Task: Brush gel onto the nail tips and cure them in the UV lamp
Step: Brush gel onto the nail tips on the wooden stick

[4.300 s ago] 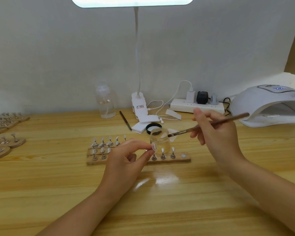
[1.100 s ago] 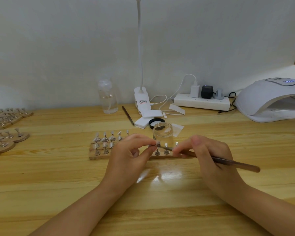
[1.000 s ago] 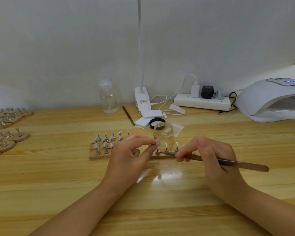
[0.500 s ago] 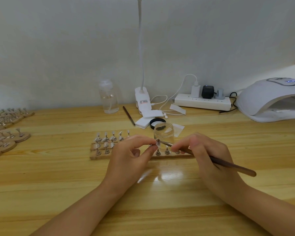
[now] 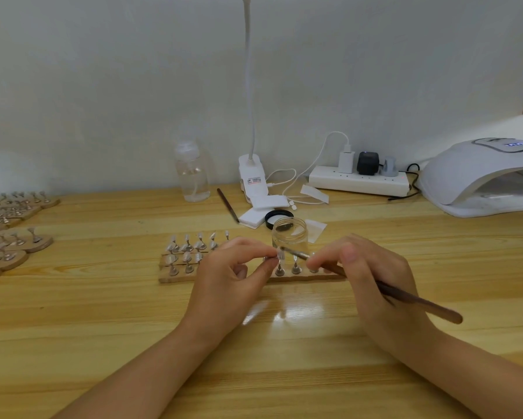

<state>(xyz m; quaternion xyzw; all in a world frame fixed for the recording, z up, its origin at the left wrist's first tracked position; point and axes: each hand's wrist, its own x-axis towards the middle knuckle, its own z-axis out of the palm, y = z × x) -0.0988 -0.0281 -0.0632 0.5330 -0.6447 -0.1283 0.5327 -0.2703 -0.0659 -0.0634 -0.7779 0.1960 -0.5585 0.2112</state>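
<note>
Head view puts you at the brushing step: your left hand [image 5: 230,276] pinches a small clear nail tip on its metal stand [image 5: 279,256] between thumb and forefinger, grip closed tight on it, held just in front of the clear glass gel jar [image 5: 289,235]. Your right hand [image 5: 372,276] has its grip curled round the long brown-handled brush [image 5: 405,296], fingers pinching low near the ferrule, and the bristle end lies against the tip you are holding. The handle trails away from the jar, toward you and to the right.

Just in front of the jar and to its left sits the long wooden holder block [image 5: 175,278], with more tips standing on it; whether they carry gel I cannot tell. Well to the right of the jar, at the tabletop's [image 5: 103,328] far edge, the white domed UV lamp [image 5: 481,176] stands with its mouth facing you.

My judgement: coating is under way and curing has not begun. Next you need a light, even stroke along the tip, keeping the left pinch steady and off the wet face, then seat the stand back on the block.
</note>
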